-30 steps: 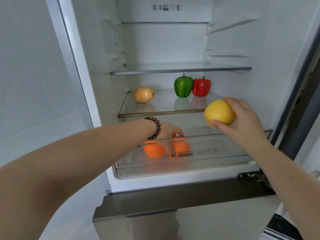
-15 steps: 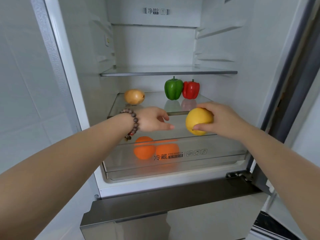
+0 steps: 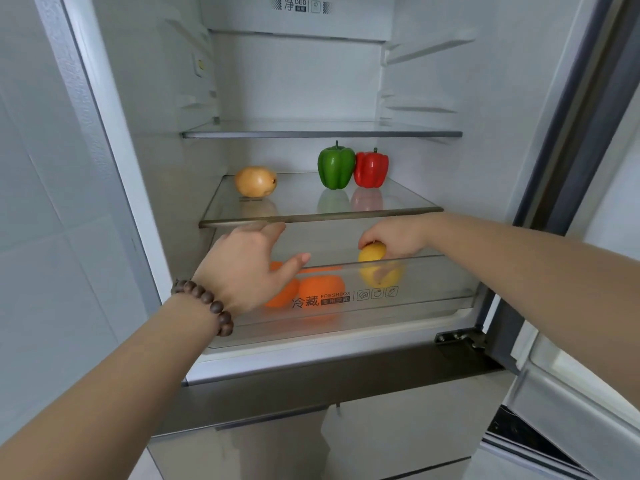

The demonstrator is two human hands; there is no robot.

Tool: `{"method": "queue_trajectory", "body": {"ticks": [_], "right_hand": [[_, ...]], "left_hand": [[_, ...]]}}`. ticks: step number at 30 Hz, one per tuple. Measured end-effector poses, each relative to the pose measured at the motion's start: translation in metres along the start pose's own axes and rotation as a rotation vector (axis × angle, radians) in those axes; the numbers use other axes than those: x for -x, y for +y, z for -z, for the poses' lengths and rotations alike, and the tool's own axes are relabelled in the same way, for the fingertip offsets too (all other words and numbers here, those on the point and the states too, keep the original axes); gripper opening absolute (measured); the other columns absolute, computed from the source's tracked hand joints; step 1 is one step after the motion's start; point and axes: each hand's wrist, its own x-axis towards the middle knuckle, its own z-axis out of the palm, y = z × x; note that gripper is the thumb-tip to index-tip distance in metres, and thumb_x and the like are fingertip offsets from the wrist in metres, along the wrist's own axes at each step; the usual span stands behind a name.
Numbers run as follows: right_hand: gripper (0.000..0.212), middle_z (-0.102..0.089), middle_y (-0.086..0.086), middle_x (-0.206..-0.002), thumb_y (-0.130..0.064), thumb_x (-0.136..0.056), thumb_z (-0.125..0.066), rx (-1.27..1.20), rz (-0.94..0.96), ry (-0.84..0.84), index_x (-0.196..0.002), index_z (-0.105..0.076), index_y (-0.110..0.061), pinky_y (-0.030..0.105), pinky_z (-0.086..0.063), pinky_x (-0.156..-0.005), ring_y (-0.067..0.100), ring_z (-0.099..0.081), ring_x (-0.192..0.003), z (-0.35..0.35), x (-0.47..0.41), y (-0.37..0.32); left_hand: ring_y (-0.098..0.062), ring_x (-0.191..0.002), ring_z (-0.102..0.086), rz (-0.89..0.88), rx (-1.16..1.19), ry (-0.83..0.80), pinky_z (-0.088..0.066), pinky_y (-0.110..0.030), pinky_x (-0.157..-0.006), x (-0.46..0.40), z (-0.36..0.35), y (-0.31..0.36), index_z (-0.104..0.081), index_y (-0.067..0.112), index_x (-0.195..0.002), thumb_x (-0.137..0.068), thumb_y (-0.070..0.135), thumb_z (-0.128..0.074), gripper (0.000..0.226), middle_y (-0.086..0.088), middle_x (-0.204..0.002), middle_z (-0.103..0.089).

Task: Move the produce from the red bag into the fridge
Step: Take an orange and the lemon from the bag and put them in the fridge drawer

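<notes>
Your right hand (image 3: 398, 237) reaches into the clear crisper drawer (image 3: 433, 289) at the foot of the open fridge (image 3: 450, 98), fingers curled down over the top of a yellow fruit (image 3: 372, 252) and closed on it from above; the fruit sits directly beneath the fingertips, half of it showing over the drawer's front rim and its lower half seen through the plastic wall. It looks roundish, with no clear long axis to line up. Whether it is resting on the drawer floor or hanging in your grip cannot be told from here. Your left hand (image 3: 249, 268), a bead bracelet (image 3: 204, 304) at the wrist, hovers open and empty in front of the drawer's left end, thumb out, holding nothing; it is the nearer hand to the two oranges (image 3: 320, 289) lying side by side in the left and middle of the drawer, while the right hand alone has the fruit. The free room is on the right: the drawer floor from the yellow fruit to the right wall looks bare, so the likely release is straight down where it is, just right of the oranges. Above, the glass shelf (image 3: 398, 206) carries an onion (image 3: 256, 181) at left and a green pepper (image 3: 336, 166) touching a red pepper (image 3: 371, 168) toward the back. The red bag is not in view.
</notes>
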Motion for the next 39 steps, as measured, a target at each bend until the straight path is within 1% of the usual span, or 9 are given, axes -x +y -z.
{"method": "queue_trajectory", "body": {"ticks": [5,12,18,21,25,31,33,36,39], "right_hand": [[0.075,-0.054,0.006,-0.126,-0.047,-0.065,-0.079,0.065,0.013,-0.001,-0.127,-0.049,-0.016,0.036,-0.044,-0.097,0.025,-0.053,-0.109,-0.009,-0.019,0.007],[0.074,-0.051,0.006,-0.131,-0.042,-0.068,-0.079,0.092,0.056,-0.007,-0.129,-0.047,-0.017,0.034,-0.042,-0.098,0.026,-0.050,-0.115,-0.019,-0.034,0.014],[0.094,-0.032,0.002,-0.151,-0.046,-0.069,-0.077,-0.046,-0.005,-0.049,-0.144,-0.029,-0.017,0.034,-0.027,-0.113,0.022,-0.032,-0.136,-0.018,-0.027,0.015],[0.081,-0.030,0.001,-0.152,-0.044,-0.079,-0.069,-0.163,-0.021,-0.004,-0.144,-0.029,-0.017,0.029,-0.023,-0.114,0.019,-0.029,-0.138,-0.014,-0.011,0.014],[0.062,-0.037,0.001,-0.149,-0.044,-0.089,-0.055,-0.281,-0.033,0.179,-0.141,-0.037,-0.015,0.026,-0.024,-0.110,0.016,-0.035,-0.135,-0.009,0.016,0.004],[0.050,-0.044,0.000,-0.144,-0.048,-0.093,-0.041,-0.527,-0.114,0.653,-0.137,-0.045,-0.023,0.025,-0.028,-0.103,0.017,-0.040,-0.132,-0.019,0.053,-0.029],[0.053,-0.040,0.001,-0.147,-0.048,-0.095,-0.037,-0.508,-0.122,0.699,-0.140,-0.040,-0.020,0.024,-0.024,-0.107,0.016,-0.036,-0.135,-0.029,0.066,-0.039],[0.054,-0.031,0.001,-0.151,-0.043,-0.097,-0.036,-0.488,-0.157,0.764,-0.143,-0.033,-0.015,0.011,-0.011,-0.101,0.011,-0.025,-0.139,-0.046,0.083,-0.049],[0.053,-0.027,0.002,-0.153,-0.038,-0.098,-0.037,-0.551,-0.192,0.806,-0.144,-0.031,-0.013,0.014,-0.008,-0.107,0.010,-0.021,-0.141,-0.056,0.098,-0.058]], "left_hand": [[-0.029,-0.122,-0.049,0.038,-0.024,0.056,-0.040,-0.040,-0.098,0.008,-0.006,0.004,-0.048,0.014,-0.133,-0.086,0.059,-0.042,0.065,-0.010,-0.131,-0.056],[-0.028,-0.116,-0.053,0.060,-0.073,0.070,-0.043,-0.036,-0.090,0.009,-0.009,0.006,-0.050,0.016,-0.131,-0.086,0.059,-0.040,0.063,-0.007,-0.125,-0.060],[-0.027,-0.117,-0.053,0.070,-0.137,0.050,-0.043,-0.038,-0.089,0.009,-0.013,0.004,-0.048,0.019,-0.132,-0.087,0.063,-0.032,0.065,-0.003,-0.127,-0.059],[-0.026,-0.118,-0.052,0.070,-0.150,0.039,-0.043,-0.039,-0.090,0.009,-0.013,0.003,-0.047,0.020,-0.133,-0.086,0.063,-0.030,0.066,-0.003,-0.128,-0.058],[-0.025,-0.120,-0.050,0.060,-0.168,0.030,-0.041,-0.040,-0.092,0.008,-0.014,0.002,-0.043,0.023,-0.137,-0.087,0.064,-0.026,0.067,0.000,-0.130,-0.057],[-0.027,-0.120,-0.050,0.020,-0.167,0.057,-0.041,-0.040,-0.093,0.010,-0.017,0.000,-0.041,0.020,-0.139,-0.089,0.061,-0.026,0.067,-0.003,-0.132,-0.056],[-0.027,-0.123,-0.048,-0.017,-0.163,0.084,-0.038,-0.040,-0.098,0.012,-0.018,-0.001,-0.040,0.018,-0.140,-0.090,0.058,-0.026,0.066,-0.004,-0.135,-0.054],[-0.025,-0.131,-0.041,-0.055,-0.155,0.116,-0.030,-0.041,-0.106,0.017,-0.020,-0.001,-0.035,0.016,-0.143,-0.092,0.053,-0.028,0.064,-0.006,-0.141,-0.047],[-0.024,-0.140,-0.027,-0.070,-0.150,0.117,-0.022,-0.042,-0.112,0.027,-0.023,0.000,-0.026,0.017,-0.146,-0.093,0.053,-0.024,0.065,-0.009,-0.150,-0.035]]}}
